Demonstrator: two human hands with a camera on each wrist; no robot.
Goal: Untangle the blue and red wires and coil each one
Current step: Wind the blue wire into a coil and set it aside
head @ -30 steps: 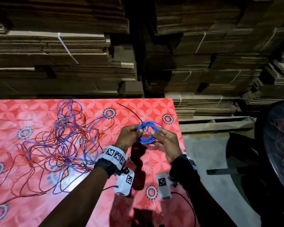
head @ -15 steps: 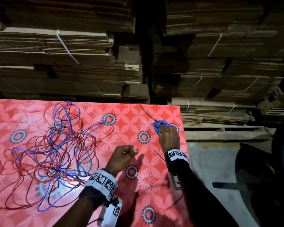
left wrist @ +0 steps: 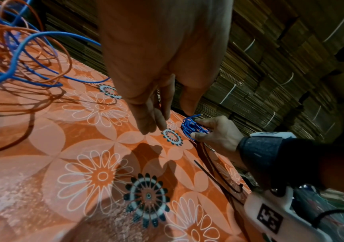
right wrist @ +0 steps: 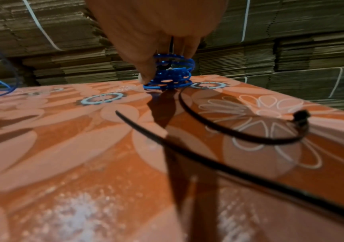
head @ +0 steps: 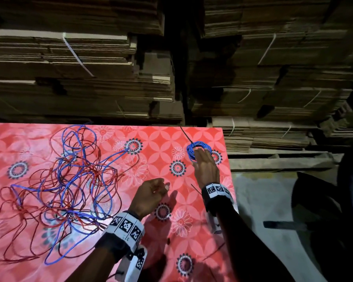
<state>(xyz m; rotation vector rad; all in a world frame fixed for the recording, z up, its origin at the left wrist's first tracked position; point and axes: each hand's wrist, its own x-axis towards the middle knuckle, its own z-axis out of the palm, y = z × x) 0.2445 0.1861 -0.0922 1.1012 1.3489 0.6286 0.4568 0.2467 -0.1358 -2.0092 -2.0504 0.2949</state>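
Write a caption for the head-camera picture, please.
Right hand sets a small blue wire coil near the far corner of the floral table; tangled red and blue wires wait at left.

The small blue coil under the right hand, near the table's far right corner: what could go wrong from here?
1. The blue coil looks unbound; the black cable tie lies loose beside it, so once the right hand lets go, the turns may spring apart.
2. It sits close to the table edge and might be knocked off.
3. The tangle of blue and red wires is still knotted; hard pulling by the left hand could tighten it.
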